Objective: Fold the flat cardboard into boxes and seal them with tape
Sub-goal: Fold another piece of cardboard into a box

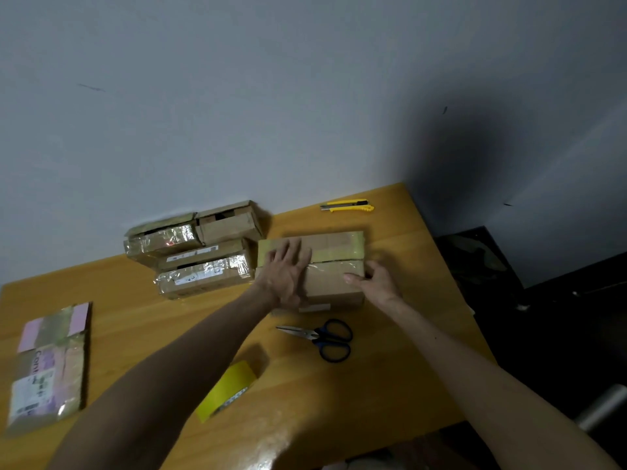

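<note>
Brown taped cardboard box (334, 247) on wooden tabletop (390, 368) | left hand (288, 271) pressing flat, fingers straight | right hand (378, 283) gripping its end | likely light, stiff (tape (325, 268) looks slick); hold by ends.

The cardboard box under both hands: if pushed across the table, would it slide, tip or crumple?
Probably slide: the cardboard box sits low and wide on the glossy table, so tipping seems unlikely. It likely stays fairly stiff, since the left hand presses flat on top without visible denting. The shiny tape over its seam may feel slick.
</note>
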